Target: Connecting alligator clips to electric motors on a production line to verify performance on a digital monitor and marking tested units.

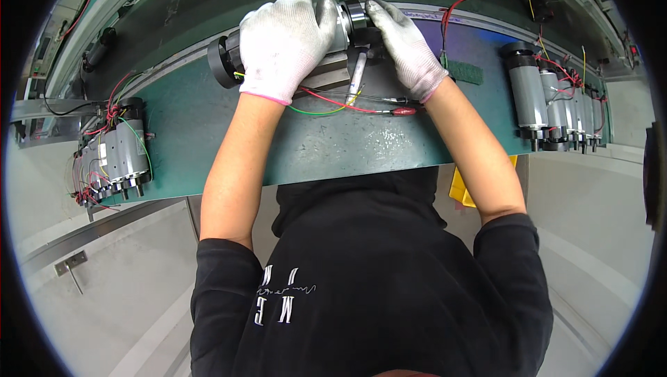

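Note:
A cylindrical electric motor (340, 38) with a silver body and black ends lies crosswise at the far side of the bench. My gloved left hand (285, 45) is wrapped over its body and hides most of it; the black left end cap (221, 64) sticks out. My gloved right hand (404, 42) is closed against the black ring (356, 18) at the right end, fingertips partly hidden. Below the motor sit a grey metal block (326, 75) and a white, pen-like stick (357, 77). Red, black and green-yellow wires trail beside them to a red clip (403, 111).
Several wired motors stand in a row on the bench's left (125, 148) and more on its right (529, 95). A green scouring pad (464, 72) lies past my right wrist. Red cable (458, 3) hangs at the back right. Beneath the bench edge is a yellow bin (461, 188).

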Motion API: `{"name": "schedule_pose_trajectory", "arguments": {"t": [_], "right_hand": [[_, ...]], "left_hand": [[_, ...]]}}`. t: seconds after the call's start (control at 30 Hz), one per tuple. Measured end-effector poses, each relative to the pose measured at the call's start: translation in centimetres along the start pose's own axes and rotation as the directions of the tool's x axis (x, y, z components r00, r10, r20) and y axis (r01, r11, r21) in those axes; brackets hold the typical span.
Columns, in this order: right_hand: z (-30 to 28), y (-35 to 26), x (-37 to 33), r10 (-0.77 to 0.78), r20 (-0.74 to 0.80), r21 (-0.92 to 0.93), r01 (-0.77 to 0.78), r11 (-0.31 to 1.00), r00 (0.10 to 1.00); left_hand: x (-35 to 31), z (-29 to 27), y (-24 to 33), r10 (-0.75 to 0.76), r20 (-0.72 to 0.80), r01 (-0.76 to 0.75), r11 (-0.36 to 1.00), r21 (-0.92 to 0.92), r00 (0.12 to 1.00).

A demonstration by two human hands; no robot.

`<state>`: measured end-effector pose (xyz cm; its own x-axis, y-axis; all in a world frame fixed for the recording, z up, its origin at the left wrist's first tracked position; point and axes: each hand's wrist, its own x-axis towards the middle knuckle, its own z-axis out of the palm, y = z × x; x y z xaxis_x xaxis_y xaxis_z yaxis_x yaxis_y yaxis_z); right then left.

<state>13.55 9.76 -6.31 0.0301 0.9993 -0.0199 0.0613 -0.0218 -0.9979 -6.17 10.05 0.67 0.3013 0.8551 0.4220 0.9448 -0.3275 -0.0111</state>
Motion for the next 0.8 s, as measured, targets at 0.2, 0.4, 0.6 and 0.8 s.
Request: {"name": "schedule_pose_trajectory", "arguments": {"t": [0.2, 0.4, 0.6, 0.8], "right_hand": [[0.2, 0.9, -0.4, -0.088, -0.071, -0.097, 0.081, 0.992, 0.994], [0.8, 0.3, -1.1, -0.107, -0.091, 0.008, 0.109, 0.994, 0.990], [-0.1, 0.2, 0.0, -0.076, -0.103, -0.055, 0.071, 0.996, 0.992], [0.4, 0.2, 0.5, -0.060, -0.079, 0.049, 0.064, 0.997, 0.995]], "left_hand": [[0.3, 0.2, 0.3, 0.010, -0.032, -0.010, 1.000, 0.007, 0.999], [0.7, -0.2, 1.2, -0.011, -0.003, 0.011, 0.998, 0.060, 1.000], [1.1, -0.4, 1.9, -0.029, 0.002, 0.029, 0.999, 0.031, 1.000], [1.2, -0.4, 1.5, -0.061, 0.018, 0.060, 0.998, 0.014, 0.998]]}}
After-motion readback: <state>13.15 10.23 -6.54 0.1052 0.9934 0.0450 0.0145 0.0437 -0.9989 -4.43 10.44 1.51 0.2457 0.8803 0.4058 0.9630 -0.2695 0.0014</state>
